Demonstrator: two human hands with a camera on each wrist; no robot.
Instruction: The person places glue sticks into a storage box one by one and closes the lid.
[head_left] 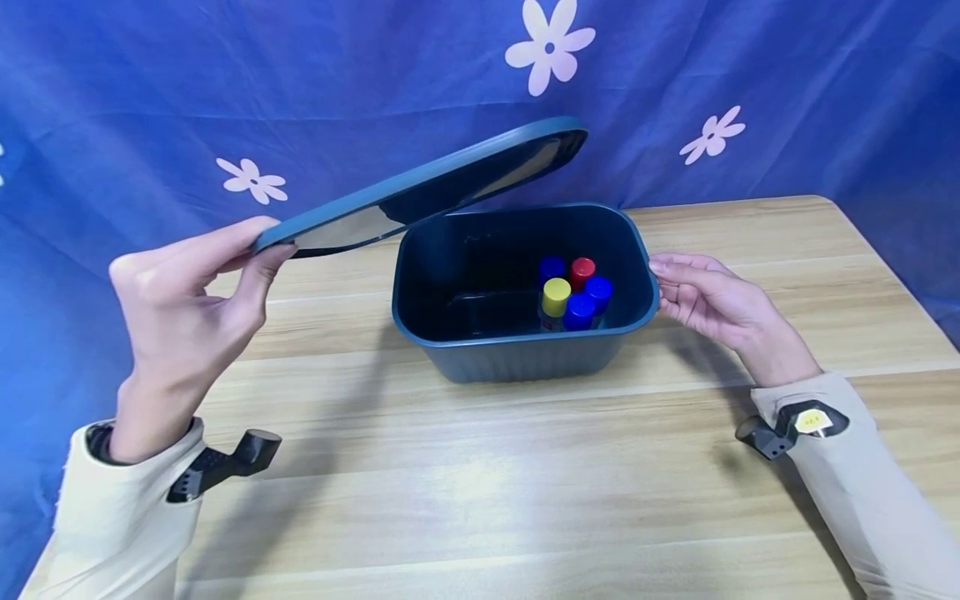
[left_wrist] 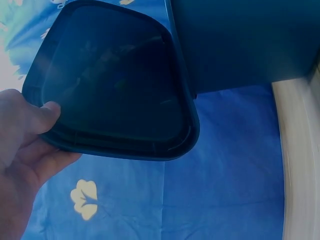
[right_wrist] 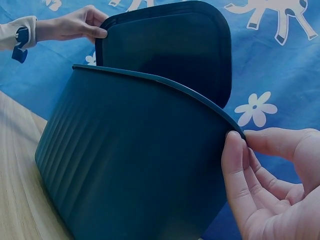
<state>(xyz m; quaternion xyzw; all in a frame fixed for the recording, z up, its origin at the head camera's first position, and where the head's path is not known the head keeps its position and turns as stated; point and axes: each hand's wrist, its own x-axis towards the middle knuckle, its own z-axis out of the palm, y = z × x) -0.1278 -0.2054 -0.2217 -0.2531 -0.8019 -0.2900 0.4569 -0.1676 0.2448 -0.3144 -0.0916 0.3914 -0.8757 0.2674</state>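
A dark teal plastic storage box (head_left: 517,360) stands on the table, its top uncovered. Several small bottles with blue, red and yellow caps (head_left: 557,297) stand together at the right end inside it. My left hand (head_left: 187,312) pinches one end of the matching lid (head_left: 427,179), thumb beneath and fingers on top. The lid is tilted, its far right end higher, above the box's back left. In the right wrist view its underside (right_wrist: 170,45) shows behind the box. My right hand (head_left: 712,300) pinches the box's right rim between thumb and fingers.
The box rests on a light wood-grain table (head_left: 465,475), near its back edge. A blue curtain (head_left: 375,75) with white flowers hangs close behind. Each sleeve carries a black wrist camera (head_left: 225,467).
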